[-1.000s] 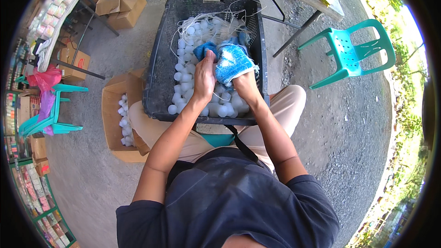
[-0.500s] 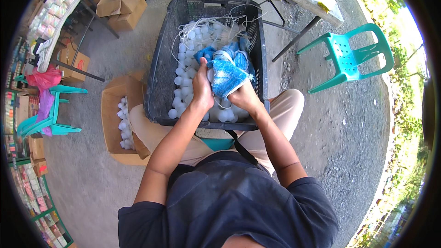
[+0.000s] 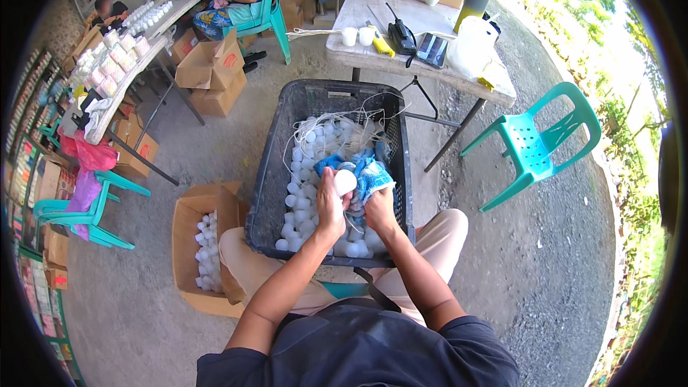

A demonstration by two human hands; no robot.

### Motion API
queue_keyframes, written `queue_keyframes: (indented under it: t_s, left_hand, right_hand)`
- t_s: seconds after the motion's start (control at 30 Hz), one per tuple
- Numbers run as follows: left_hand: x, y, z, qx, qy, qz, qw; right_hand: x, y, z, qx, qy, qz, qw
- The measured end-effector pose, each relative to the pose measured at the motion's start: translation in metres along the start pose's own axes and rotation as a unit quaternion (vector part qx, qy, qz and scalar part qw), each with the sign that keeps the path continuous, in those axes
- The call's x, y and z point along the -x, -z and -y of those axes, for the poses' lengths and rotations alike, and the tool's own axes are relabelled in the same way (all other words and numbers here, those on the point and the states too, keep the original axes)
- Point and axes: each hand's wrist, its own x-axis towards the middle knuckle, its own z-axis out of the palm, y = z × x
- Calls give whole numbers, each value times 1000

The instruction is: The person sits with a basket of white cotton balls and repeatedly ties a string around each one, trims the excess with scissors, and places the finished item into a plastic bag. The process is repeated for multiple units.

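My left hand [image 3: 330,204] is closed around a small white candle [image 3: 345,182], whose smooth end faces up. A blue and white cloth [image 3: 371,174] is gripped in my right hand [image 3: 379,209], bunched right beside the candle. Both hands are over a black plastic crate [image 3: 262,204] that stands between my knees. In it lie many more white candles [image 3: 301,203], and long pale wicks [image 3: 344,120] tangle over the far end. Part of the cloth is hidden behind the candle and my fingers.
An open cardboard box [image 3: 188,226] with white pieces stands left of the crate. Beyond it is a table [image 3: 459,82] holding a radio [image 3: 401,34], a yellow cutter [image 3: 382,43] and a bottle [image 3: 474,1]. A green chair [image 3: 534,145] is at right; co-workers sit far left.
The view has tilted up, showing more of the tables and co-workers. The cloth has shifted right off the candle, which now shows plainly in my left hand.
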Motion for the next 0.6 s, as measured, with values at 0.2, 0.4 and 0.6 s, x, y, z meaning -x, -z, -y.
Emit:
queue_keyframes:
  t_s: [0.2,0.4,0.6]
  left_hand:
    - [-9,-2,16,-89,-163,-52,981]
    - [0,15,6,-325,-172,86,926]
    - [-7,11,-33,-56,50,103,992]
  right_hand:
    - [6,-7,18,240,101,128,957]
    - [3,3,31,369,157,106,910]
    - [-38,37,48,452,167,167,860]
